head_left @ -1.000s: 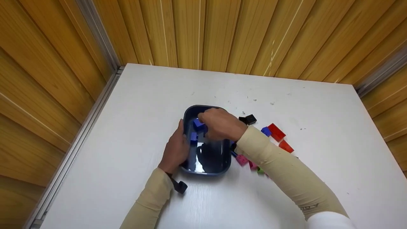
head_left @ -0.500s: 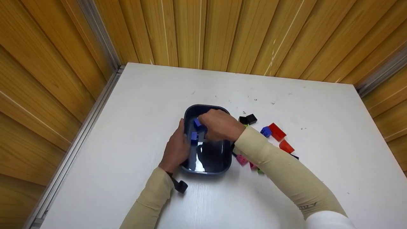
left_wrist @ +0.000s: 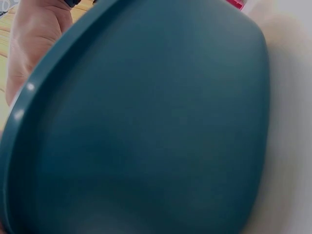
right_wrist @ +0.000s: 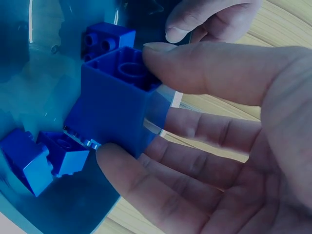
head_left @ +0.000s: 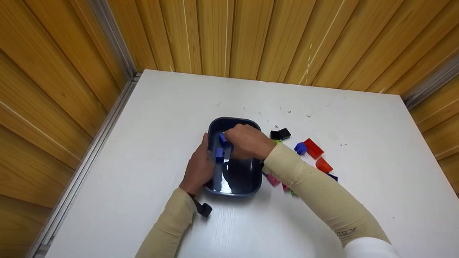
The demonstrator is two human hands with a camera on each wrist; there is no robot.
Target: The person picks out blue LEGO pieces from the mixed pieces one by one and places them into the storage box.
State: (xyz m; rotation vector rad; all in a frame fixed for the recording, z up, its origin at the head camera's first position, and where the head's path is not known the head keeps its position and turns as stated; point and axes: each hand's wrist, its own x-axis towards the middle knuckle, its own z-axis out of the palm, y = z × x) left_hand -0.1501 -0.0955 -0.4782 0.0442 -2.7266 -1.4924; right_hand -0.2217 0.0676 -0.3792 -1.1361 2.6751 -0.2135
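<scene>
Blue brick [right_wrist: 114, 105] pinched between fingers [right_wrist: 195, 68].

A dark blue tray [head_left: 235, 186] is seen on a white table [head_left: 172, 107], with blue bricks [right_wrist: 114, 105] inside. Black [head_left: 280, 134], red [head_left: 313, 148], pink [head_left: 273, 180] and green bricks are scattered beside it. Beige sleeves [head_left: 315, 193] are worn.

The left hand [head_left: 199, 165] lies low on the near left, fingers curled in a grip, wrist bent inward. The right hand [head_left: 247, 141] reaches across from the right (forearm sleeved in beige), thumb and fingers [right_wrist: 195, 73] pinching.
</scene>
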